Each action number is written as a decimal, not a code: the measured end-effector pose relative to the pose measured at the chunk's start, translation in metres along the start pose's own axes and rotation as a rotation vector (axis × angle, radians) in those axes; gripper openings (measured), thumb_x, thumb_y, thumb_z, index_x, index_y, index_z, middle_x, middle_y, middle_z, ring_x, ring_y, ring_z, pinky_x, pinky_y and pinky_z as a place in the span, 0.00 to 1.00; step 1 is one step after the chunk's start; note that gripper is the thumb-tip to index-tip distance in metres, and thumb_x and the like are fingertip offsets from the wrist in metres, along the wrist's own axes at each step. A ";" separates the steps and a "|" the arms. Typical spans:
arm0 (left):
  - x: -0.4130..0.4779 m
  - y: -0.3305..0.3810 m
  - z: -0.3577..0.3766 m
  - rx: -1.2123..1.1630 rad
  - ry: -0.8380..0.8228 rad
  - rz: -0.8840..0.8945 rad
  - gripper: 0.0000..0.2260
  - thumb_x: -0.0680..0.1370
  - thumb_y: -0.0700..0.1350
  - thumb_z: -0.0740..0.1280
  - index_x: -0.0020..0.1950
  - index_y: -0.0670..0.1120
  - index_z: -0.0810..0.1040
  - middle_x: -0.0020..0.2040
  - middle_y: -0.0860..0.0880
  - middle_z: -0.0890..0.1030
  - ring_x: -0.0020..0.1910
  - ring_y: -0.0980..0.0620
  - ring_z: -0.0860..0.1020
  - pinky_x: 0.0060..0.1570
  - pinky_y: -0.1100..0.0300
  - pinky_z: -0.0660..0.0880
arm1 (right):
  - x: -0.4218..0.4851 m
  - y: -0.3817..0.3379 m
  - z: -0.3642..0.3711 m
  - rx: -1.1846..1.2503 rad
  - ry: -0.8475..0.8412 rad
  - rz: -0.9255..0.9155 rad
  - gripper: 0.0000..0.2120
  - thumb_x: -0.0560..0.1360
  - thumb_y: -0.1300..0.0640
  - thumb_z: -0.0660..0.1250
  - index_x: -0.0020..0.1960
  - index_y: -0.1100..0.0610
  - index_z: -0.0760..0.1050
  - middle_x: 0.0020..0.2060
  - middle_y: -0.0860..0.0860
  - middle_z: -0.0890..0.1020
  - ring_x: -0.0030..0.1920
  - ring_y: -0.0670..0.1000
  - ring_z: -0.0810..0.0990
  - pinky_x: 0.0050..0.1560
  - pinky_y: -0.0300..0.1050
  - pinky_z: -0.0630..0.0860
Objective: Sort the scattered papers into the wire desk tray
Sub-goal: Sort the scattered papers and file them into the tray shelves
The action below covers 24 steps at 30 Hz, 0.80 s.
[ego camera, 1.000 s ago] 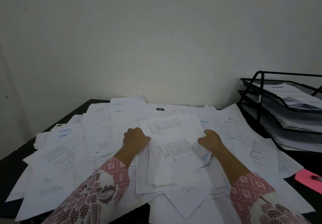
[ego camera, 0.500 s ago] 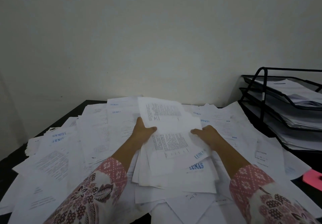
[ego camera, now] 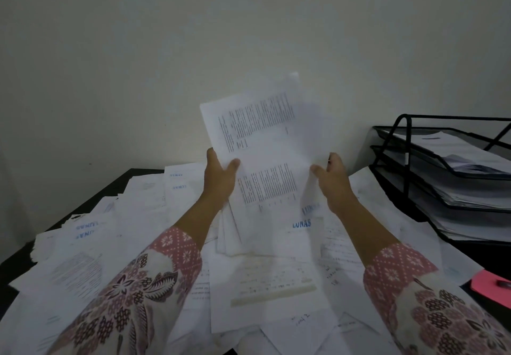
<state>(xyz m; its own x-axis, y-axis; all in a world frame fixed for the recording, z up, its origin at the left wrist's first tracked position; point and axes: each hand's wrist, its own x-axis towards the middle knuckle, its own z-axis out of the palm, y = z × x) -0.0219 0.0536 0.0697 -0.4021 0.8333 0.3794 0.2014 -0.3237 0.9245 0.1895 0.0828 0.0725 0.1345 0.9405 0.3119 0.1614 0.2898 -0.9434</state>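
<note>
The left hand (ego camera: 219, 180) has its thumb (ego camera: 233, 164) pressed across the front of a bundle of papers (ego camera: 265, 172), the other fingers curled behind the sheets — a firm grasp on the bundle's left edge. The right hand (ego camera: 333, 177) grips the right edge, thumb toward the front and fingers wrapped behind. Between them the bundle stands tilted up above the desk, its printed top sheet facing the camera, with several lower sheets fanning out below, one stamped "LUNAS" in blue.

Under and around the arms, loose papers (ego camera: 262, 280) cover most of the dark desk (ego camera: 110, 188), overlapping in every direction. The wire desk tray (ego camera: 414, 166) stands at the right edge against the wall, three black tiers each already holding sheets — well apart from the lifted bundle, with nothing but scattered sheets between. A pink note (ego camera: 484, 285) lies near the right front corner with a dark object on it, too small to identify. Patterned pink sleeves (ego camera: 171, 266) cover both forearms.

A second ago both hands pressed down on the pile with fingers bunched; half a second ago the bundle was only just raised off the heap. It is now lifted clear and more upright.
</note>
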 end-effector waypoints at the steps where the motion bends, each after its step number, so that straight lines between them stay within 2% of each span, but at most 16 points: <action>1: 0.003 0.005 0.000 -0.023 0.020 0.005 0.19 0.80 0.41 0.62 0.69 0.42 0.62 0.65 0.48 0.71 0.61 0.49 0.72 0.59 0.55 0.71 | 0.000 -0.005 -0.001 0.057 0.004 -0.025 0.11 0.78 0.65 0.60 0.59 0.60 0.68 0.53 0.55 0.76 0.52 0.54 0.75 0.49 0.45 0.72; 3: 0.005 0.010 0.000 -0.074 0.037 0.039 0.19 0.80 0.40 0.61 0.70 0.42 0.62 0.66 0.50 0.71 0.63 0.50 0.71 0.62 0.56 0.70 | -0.001 -0.012 -0.002 0.170 -0.001 -0.047 0.08 0.77 0.67 0.59 0.53 0.57 0.69 0.49 0.53 0.77 0.50 0.53 0.75 0.48 0.43 0.74; 5: 0.003 0.015 -0.001 -0.104 0.034 0.093 0.18 0.80 0.38 0.62 0.68 0.43 0.64 0.63 0.51 0.72 0.61 0.52 0.72 0.61 0.58 0.71 | -0.003 -0.016 -0.003 0.202 0.002 -0.087 0.08 0.76 0.67 0.60 0.46 0.54 0.68 0.46 0.51 0.77 0.48 0.51 0.76 0.45 0.41 0.74; 6: 0.002 0.018 0.000 -0.116 0.030 0.116 0.17 0.79 0.38 0.62 0.68 0.43 0.64 0.63 0.51 0.72 0.61 0.52 0.72 0.61 0.58 0.71 | -0.004 -0.018 -0.004 0.195 0.004 -0.109 0.08 0.76 0.67 0.60 0.46 0.54 0.67 0.46 0.51 0.77 0.47 0.50 0.76 0.44 0.41 0.75; 8: -0.001 0.022 0.001 -0.130 0.022 0.126 0.18 0.79 0.39 0.63 0.68 0.43 0.63 0.62 0.51 0.72 0.59 0.53 0.72 0.57 0.61 0.72 | -0.006 -0.022 -0.004 0.177 0.007 -0.135 0.06 0.77 0.65 0.60 0.50 0.57 0.67 0.48 0.51 0.77 0.45 0.48 0.76 0.42 0.39 0.75; 11: -0.003 0.024 0.003 -0.146 -0.001 0.110 0.20 0.79 0.42 0.63 0.69 0.45 0.61 0.60 0.50 0.73 0.57 0.52 0.74 0.50 0.63 0.75 | -0.006 -0.027 -0.003 0.142 0.025 -0.144 0.10 0.77 0.64 0.60 0.57 0.57 0.65 0.46 0.47 0.75 0.43 0.43 0.75 0.37 0.36 0.72; 16: -0.005 0.024 0.005 -0.112 0.023 0.070 0.17 0.80 0.45 0.61 0.67 0.46 0.61 0.57 0.51 0.73 0.52 0.52 0.76 0.37 0.69 0.74 | -0.007 -0.029 -0.002 0.117 0.029 -0.124 0.08 0.77 0.64 0.59 0.54 0.57 0.64 0.44 0.45 0.74 0.42 0.44 0.74 0.35 0.36 0.71; 18: -0.006 0.024 0.006 -0.069 0.023 0.057 0.16 0.80 0.45 0.61 0.66 0.45 0.62 0.58 0.50 0.73 0.52 0.51 0.75 0.36 0.68 0.73 | -0.007 -0.028 -0.002 0.122 0.020 -0.102 0.09 0.77 0.64 0.60 0.56 0.58 0.64 0.46 0.47 0.74 0.44 0.46 0.74 0.36 0.37 0.71; 21: -0.008 0.025 0.008 -0.048 -0.016 0.049 0.14 0.81 0.44 0.60 0.65 0.44 0.62 0.58 0.50 0.73 0.52 0.51 0.75 0.35 0.68 0.73 | -0.008 -0.027 -0.002 0.148 -0.010 -0.074 0.15 0.77 0.63 0.61 0.62 0.58 0.61 0.52 0.49 0.73 0.47 0.48 0.75 0.39 0.38 0.73; 24: -0.008 0.027 0.010 -0.055 -0.079 0.059 0.09 0.82 0.44 0.58 0.61 0.45 0.64 0.59 0.49 0.74 0.50 0.53 0.76 0.35 0.68 0.74 | -0.007 -0.028 -0.001 0.099 -0.035 -0.075 0.11 0.78 0.64 0.60 0.59 0.57 0.64 0.53 0.50 0.75 0.47 0.47 0.75 0.39 0.38 0.73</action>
<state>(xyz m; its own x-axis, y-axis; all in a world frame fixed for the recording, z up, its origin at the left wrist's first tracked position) -0.0042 0.0429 0.0910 -0.3188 0.8442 0.4309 0.1725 -0.3953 0.9022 0.1850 0.0681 0.0966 0.0915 0.9205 0.3799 0.0725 0.3743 -0.9245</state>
